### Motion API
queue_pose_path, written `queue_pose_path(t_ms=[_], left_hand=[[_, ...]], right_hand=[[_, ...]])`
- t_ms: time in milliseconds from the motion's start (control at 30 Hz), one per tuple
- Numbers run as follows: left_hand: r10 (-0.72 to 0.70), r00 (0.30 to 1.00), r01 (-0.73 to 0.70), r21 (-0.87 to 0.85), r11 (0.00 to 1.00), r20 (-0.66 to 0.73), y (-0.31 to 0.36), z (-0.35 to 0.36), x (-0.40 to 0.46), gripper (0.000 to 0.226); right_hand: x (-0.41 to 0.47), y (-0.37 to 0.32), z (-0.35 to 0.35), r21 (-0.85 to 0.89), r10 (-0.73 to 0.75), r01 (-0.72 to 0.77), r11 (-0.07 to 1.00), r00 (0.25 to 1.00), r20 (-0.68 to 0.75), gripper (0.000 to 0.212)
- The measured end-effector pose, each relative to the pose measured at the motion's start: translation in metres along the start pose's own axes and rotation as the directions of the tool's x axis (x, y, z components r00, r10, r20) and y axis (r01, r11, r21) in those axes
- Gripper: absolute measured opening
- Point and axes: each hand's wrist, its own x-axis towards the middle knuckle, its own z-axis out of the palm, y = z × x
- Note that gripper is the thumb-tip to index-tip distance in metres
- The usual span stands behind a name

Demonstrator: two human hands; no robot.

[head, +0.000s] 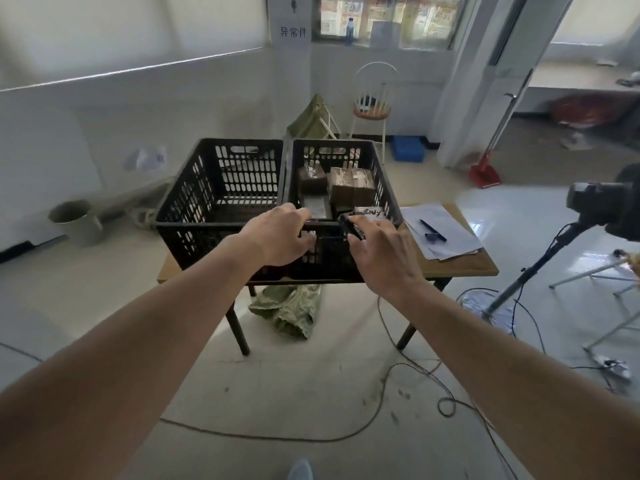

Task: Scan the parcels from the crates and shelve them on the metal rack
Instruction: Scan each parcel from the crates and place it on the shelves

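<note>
Left hand (pixel 277 237): reaching over the near rim of the right crate (pixel 384 188), fingers curled down at the rim. Can't really tell if it's gripping the rim or just resting on it.
Right hand (pixel 384 251): clamped on a small black scanner (pixel 349 226), holding it just above that same near rim, at about 3 o'clock from the left hand. The two hands are sitting close together but not touching.
Right crate: black, perforated walls, sitting on the tabletop (pixel 464 265). This is where the parcels are.
Parcels (pixel 349 188): a few brown taped boxes bunching toward the crate's far side, around 12 o'clock from the hands, plus a flat grey one lying nearer and one with a white label right by the scanner.
Left crate (pixel 194 206): same black type, standing just beside the right one at 9 o'clock, walls touching or near enough. Looking pretty bare inside from here.
Papers (pixel 440 230): lying on the tabletop at 3 o'clock from the crates, with a dark pen (pixel 433 232) on top.
Camera (pixel 602 206): sitting on a tripod off at the right edge.
Chair (pixel 374 98): standing by the far wall at 12 o'clock.
Bucket (pixel 76 221): on the floor at 9 o'clock, well apart from the table.
</note>
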Motion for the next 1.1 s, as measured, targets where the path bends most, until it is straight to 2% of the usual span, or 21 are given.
queue_pose_path(t_ms=[267, 533, 667, 867, 1000, 1100], left_hand=[[-0.002, 0.994, 0.000, 0.017, 1.000, 0.107, -0.030, 0.011, 0.123, 0.053], [-0.094, 0.977, 0.094, 0.012, 0.996, 0.191, -0.046, 0.054, 0.220, 0.051], [-0.145, 0.948, 0.159, -0.026, 0.987, 0.283, -0.048, 0.080, 0.261, 0.040], [-0.203, 0.897, 0.221, -0.002, 0.975, 0.392, -0.059, 0.112, 0.294, 0.051], [-0.235, 0.869, 0.264, -0.005, 0.965, 0.435, -0.070, 0.134, 0.308, 0.051], [-0.238, 0.827, 0.262, 0.025, 0.965, 0.510, -0.080, 0.149, 0.315, 0.055]], right_hand=[[0.116, 0.021, 0.030, 0.042, 0.056, -0.058, 0.997, 0.998, 0.038, 0.046], [0.221, 0.070, 0.073, 0.061, 0.009, -0.016, 0.998, 0.994, 0.111, 0.045], [0.270, 0.095, 0.097, 0.079, -0.032, 0.016, 0.997, 0.979, 0.202, 0.045], [0.312, 0.117, 0.123, 0.136, -0.059, 0.022, 0.990, 0.960, 0.272, 0.046], [0.328, 0.122, 0.143, 0.164, -0.059, 0.009, 0.986, 0.951, 0.304, 0.045], [0.337, 0.123, 0.155, 0.165, -0.059, 0.004, 0.986, 0.942, 0.329, 0.045]])
